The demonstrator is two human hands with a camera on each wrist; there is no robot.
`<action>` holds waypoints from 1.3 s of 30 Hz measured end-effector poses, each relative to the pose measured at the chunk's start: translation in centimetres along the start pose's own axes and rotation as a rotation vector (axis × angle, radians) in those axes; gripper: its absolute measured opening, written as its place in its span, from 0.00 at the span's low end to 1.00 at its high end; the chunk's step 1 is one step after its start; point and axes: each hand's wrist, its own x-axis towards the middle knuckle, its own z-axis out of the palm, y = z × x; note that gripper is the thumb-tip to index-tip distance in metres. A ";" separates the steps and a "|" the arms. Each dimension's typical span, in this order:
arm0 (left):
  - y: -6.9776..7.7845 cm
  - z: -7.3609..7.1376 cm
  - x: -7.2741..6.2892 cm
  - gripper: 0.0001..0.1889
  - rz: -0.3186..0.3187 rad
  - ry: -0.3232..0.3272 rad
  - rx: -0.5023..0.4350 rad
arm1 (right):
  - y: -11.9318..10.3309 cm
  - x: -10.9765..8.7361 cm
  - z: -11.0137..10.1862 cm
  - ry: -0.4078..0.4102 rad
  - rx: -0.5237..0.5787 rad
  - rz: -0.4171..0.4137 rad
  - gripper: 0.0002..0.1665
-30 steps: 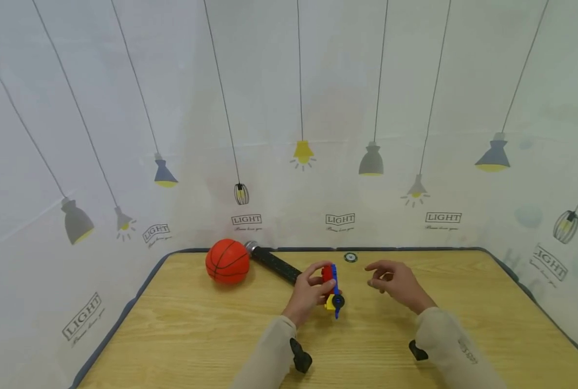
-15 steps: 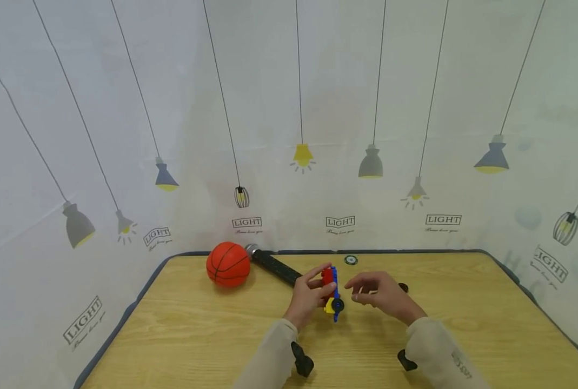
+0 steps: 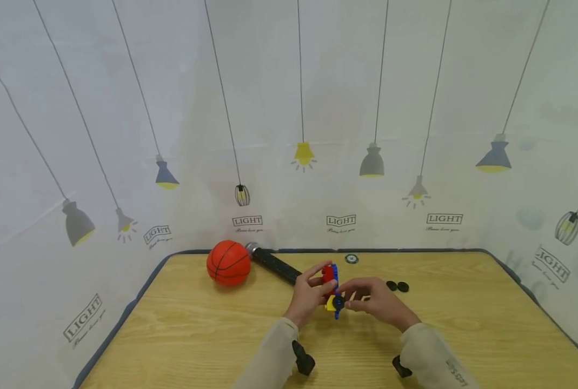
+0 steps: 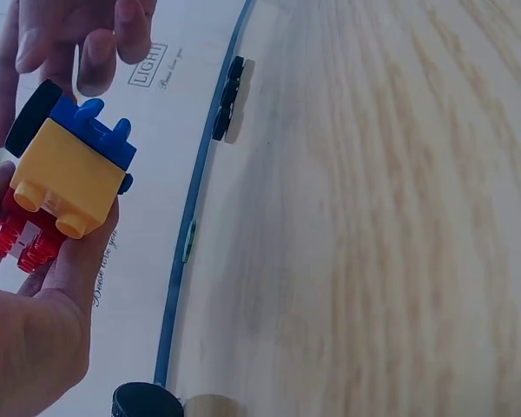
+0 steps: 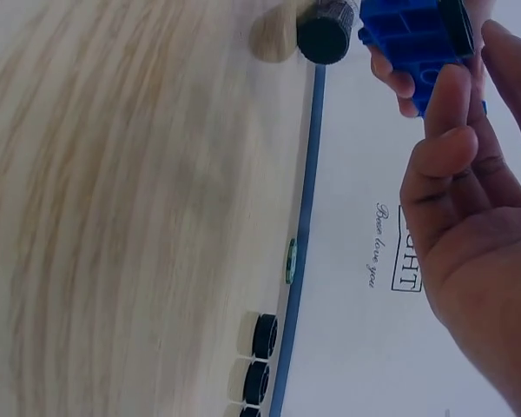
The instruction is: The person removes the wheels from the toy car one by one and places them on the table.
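Note:
My left hand [image 3: 308, 298] holds a toy block car [image 4: 69, 178] off the table, its thumb and fingers on the red bricks [image 3: 327, 274]. The car has a blue base [image 5: 408, 43], a yellow brick [image 4: 68, 176] at the near end and a black wheel [image 3: 338, 302] on the side facing right. My right hand [image 3: 378, 300] is at that side, fingertips right by the wheel. In the right wrist view its index finger [image 5: 452, 95] overlaps the blue base, and the thumb [image 5: 508, 61] stands apart with a gap between them.
Loose black wheels [image 3: 403, 287] lie right of the right hand, three showing in the right wrist view. A round chip [image 3: 351, 259] lies at the table's back edge. Left of the hands are a black microphone [image 3: 276, 266] and an orange toy basketball [image 3: 228, 263].
My right hand has moved left to the car's wheel, uncovering the loose black wheels behind it. The left hand and the car have hardly moved.

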 end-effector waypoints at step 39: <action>0.1 0.5 0.1 0.23 0.033 -0.008 0.008 | -0.4 0.9 2.4 0.067 -0.035 -0.028 0.09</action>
